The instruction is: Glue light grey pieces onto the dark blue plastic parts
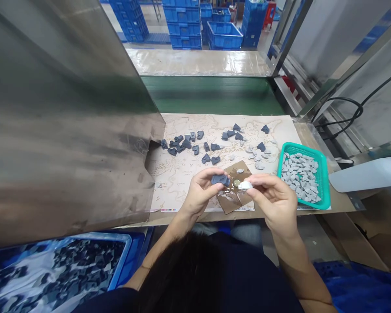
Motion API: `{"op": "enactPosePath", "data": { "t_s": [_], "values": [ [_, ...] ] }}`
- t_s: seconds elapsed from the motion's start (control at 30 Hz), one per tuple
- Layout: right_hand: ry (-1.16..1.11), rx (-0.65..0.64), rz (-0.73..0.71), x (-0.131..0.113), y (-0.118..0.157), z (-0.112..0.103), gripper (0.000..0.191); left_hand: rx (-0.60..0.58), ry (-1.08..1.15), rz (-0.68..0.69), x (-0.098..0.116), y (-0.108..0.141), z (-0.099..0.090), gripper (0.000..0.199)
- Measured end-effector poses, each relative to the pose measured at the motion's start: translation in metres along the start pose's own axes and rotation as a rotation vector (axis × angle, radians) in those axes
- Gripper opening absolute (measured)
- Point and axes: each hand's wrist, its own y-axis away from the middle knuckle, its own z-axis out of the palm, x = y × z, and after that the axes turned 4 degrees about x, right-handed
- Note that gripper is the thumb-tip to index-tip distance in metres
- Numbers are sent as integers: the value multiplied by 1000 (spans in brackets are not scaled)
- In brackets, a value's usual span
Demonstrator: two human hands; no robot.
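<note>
A dark grey piece is pinched between the thumb and fingers of my left hand. To its right, my right hand holds a small whitish piece by its fingertips. The two pieces are apart, above a brown cardboard square with shiny, wet-looking patches. On the cardboard lie a small round yellowish thing and one light grey piece. Beyond the hands, several dark pieces and several light grey pieces are scattered on the map-printed sheet.
A green basket of light grey pieces stands at the right, beside a whitish bottle lying on its side. A metal panel rises at the left, above a blue bin of dark pieces. Behind the sheet runs a green belt.
</note>
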Motion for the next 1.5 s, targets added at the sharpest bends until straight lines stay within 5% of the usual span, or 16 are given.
{"op": "enactPosePath", "data": {
  "t_s": [0.2,0.7,0.87,1.07,1.13,1.23,1.33,1.4,1.5],
  "values": [
    [196,-84,-294,-12,0,1,12,-27,20,76,7,5,5,28],
    [391,-247,-488,-14,-14,4,14,-85,-140,249,14,2,-3,17],
    [438,-283,-526,3,-33,7,14,-40,-243,228,5,-16,-9,19],
    [576,-507,-305,55,-120,12,12,-27,-597,242,-12,-83,-39,44],
    [647,-439,-187,76,-170,21,10,95,-821,389,-16,-100,-57,47],
    [772,-155,-69,114,-243,44,8,220,-1182,586,-23,-109,-76,38],
    [888,-15,-10,154,-292,67,9,29,-1417,615,-28,-105,-79,32],
    [929,-17,7,173,-307,75,14,-112,-1514,566,-28,-102,-74,29],
    [985,-80,42,184,-312,70,14,-176,-1610,443,-24,-99,-69,29]
  ]
}}
